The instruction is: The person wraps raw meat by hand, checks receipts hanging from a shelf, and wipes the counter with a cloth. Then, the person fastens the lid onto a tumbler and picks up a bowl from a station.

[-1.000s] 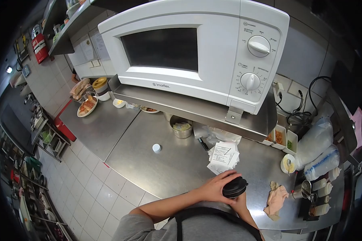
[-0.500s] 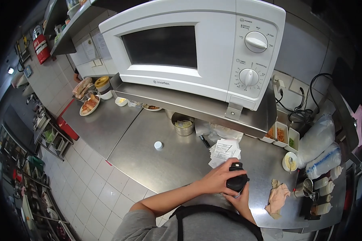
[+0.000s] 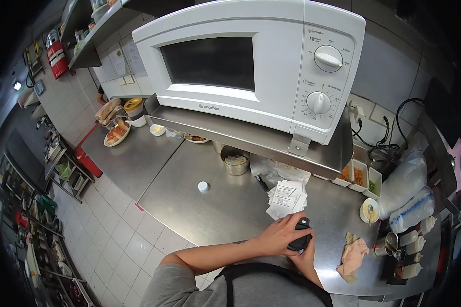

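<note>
Close to my body, over the counter's front edge, both hands are on a black-lidded bottle [image 3: 302, 234] that looks like a drinking tumbler. My left hand [image 3: 279, 236] comes in from the left, its fingers wrapped over the black lid. Beneath it, my right hand [image 3: 306, 258] grips the lower part, which is mostly hidden by the hands. Just beyond them lies a stack of paper slips [image 3: 287, 197] with print on top. A black marker [image 3: 262, 182] rests beside the slips. Farther left, a small white cap [image 3: 203, 187] sits alone on the steel.
A white microwave [image 3: 210, 61] stands on a raised steel shelf [image 3: 230, 131] ahead. Under it is a metal pot [image 3: 235, 162]. At right are a pinkish cloth [image 3: 354, 257], a bowl with a spoon [image 3: 369, 211], food trays [image 3: 359, 176] and squeeze bottles [image 3: 410, 270].
My left hand has turned and closed further over the lid, which now shows a different tilt. Both hands have shifted slightly left, and the view has moved a little.
</note>
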Demonstrator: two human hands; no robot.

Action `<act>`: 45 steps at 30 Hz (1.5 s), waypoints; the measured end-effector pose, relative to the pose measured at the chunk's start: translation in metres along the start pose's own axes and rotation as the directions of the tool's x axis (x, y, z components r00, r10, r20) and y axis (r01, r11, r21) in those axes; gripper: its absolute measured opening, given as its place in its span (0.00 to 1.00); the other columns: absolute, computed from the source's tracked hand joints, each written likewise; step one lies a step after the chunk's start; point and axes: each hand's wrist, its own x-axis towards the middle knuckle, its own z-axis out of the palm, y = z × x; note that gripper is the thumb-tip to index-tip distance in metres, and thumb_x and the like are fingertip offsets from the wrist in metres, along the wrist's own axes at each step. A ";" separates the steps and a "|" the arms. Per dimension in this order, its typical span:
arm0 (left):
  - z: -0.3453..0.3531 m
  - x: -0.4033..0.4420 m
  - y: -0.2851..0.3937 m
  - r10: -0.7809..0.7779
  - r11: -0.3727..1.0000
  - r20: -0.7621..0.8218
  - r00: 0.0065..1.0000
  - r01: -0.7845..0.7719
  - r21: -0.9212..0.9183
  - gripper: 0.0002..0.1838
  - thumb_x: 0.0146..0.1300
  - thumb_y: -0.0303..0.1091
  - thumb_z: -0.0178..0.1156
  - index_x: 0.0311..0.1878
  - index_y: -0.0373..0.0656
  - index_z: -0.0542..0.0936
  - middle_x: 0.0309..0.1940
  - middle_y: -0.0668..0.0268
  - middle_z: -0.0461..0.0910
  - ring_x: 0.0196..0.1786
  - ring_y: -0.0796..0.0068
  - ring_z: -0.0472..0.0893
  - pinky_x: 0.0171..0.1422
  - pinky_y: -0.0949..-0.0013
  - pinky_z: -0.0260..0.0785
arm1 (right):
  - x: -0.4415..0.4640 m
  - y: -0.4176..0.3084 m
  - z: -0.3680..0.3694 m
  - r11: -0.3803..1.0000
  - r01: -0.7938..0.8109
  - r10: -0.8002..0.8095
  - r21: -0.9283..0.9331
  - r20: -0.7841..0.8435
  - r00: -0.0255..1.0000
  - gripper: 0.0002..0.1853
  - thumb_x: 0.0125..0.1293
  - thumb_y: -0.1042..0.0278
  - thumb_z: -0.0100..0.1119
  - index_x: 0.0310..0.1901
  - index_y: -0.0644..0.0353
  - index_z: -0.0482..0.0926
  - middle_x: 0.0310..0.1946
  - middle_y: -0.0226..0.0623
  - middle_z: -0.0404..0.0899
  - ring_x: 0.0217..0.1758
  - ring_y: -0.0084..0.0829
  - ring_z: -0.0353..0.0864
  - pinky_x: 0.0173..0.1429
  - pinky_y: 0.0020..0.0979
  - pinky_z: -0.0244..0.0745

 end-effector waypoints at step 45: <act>-0.006 0.033 -0.031 0.381 0.922 -0.163 0.910 -0.388 -0.009 0.14 0.49 0.24 0.61 0.42 0.41 0.80 0.47 0.65 0.80 0.55 0.63 0.77 0.58 0.61 0.69 | 0.016 -0.025 -0.024 0.944 -0.122 0.101 0.306 0.083 0.991 0.60 0.48 0.59 0.79 0.73 0.61 0.42 0.70 0.51 0.52 0.73 0.44 0.58 0.72 0.43 0.59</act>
